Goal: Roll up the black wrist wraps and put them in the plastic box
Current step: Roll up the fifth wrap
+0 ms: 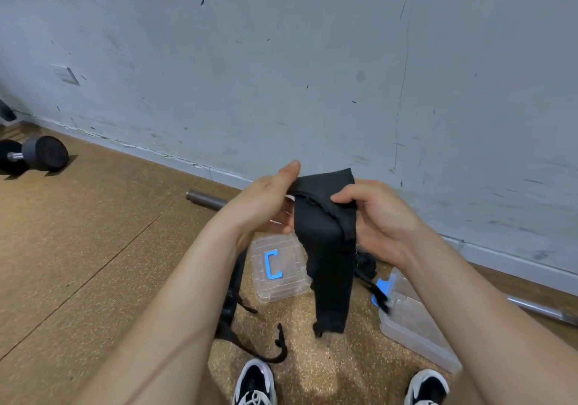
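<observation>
Both hands are up in front, w/ one black wrist wrap [325, 248] held btwn them above the cork floor [93, 248]. Left hand [266, 207] pinches the wrap's top edge: thumb flat on top, fingers underneath and mostly hidden. Right hand [384, 217] grips the top right part, index finger curled over the fabric; rest of that grip is hidden behind the cloth. The top of the wrap is folded over btwn the two hands. The rest hangs straight down, unrolled, lower end just above the floor

Plastic box [416, 323], clear w/ a blue latch [383, 284], sits on the floor under the right forearm, lid off, near the right shoe [427, 387]. Its lid [275, 292], clear w/ a blue handle, lies flat on the floor apart from the box, left of the hanging wrap. A second wrist wrap [230, 304] lies unrolled on the floor, partly under the left forearm, its thin strap end curling near the left shoe [255, 382]. A small black bundle [366, 264] lies by the box's far end; can't tell what it is. A steel bar [203, 199] runs along the base of the grey wall [281, 60], and a dumbbell [43, 154] lies far left
</observation>
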{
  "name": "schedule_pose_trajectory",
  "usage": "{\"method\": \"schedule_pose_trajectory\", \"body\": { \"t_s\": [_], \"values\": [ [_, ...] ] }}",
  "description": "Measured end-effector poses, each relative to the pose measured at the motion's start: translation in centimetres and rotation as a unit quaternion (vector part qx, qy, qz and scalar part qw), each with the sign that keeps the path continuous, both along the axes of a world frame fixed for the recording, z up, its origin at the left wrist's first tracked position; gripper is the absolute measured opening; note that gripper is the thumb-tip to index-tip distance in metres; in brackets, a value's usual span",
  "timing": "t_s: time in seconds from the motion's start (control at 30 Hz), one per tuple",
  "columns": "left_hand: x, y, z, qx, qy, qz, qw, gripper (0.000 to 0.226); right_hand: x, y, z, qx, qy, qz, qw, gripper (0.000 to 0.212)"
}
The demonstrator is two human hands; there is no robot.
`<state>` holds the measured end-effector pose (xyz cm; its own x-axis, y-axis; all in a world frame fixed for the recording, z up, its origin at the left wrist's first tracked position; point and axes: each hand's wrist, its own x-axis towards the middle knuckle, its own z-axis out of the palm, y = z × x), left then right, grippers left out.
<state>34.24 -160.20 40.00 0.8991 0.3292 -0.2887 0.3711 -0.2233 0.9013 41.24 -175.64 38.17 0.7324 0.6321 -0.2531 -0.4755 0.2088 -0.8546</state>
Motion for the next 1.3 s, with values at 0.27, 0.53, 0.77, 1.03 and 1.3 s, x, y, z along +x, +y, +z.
{"method": "schedule_pose_trajectory", "body": {
  "t_s": [0.27, 0.53, 0.77, 1.03, 1.3],
  "values": [
    [0.9, -1.8, -2.1, -0.023, -0.062, 0.004, 0.998, 0.039, -0.4, 0.1, 0.4, 0.008, 0.019, 0.005, 1.000, 0.030],
    [1.2, -2.0, -1.9, -0.057, -0.134, 0.078, 0.986, 0.009, 0.4, -0.2, 0.3, -0.054, -0.093, -0.023, 0.994, 0.033],
    [1.1, -1.8, -1.4, -0.016, -0.200, 0.121, 0.972, 0.006, 1.1, -1.0, 0.4, -0.272, -0.305, -0.105, 0.907, 0.039],
    [1.3, -1.5, -1.5, -0.019, -0.224, 0.163, 0.961, 0.004, 1.1, -1.8, 0.8, -0.390, -0.463, -0.151, 0.781, 0.026],
    [1.7, -1.2, -1.6, -0.199, -0.230, 0.191, 0.933, 0.006, -0.6, -2.3, 2.0, -0.261, -0.308, 0.074, 0.912, 0.038]
  ]
}}
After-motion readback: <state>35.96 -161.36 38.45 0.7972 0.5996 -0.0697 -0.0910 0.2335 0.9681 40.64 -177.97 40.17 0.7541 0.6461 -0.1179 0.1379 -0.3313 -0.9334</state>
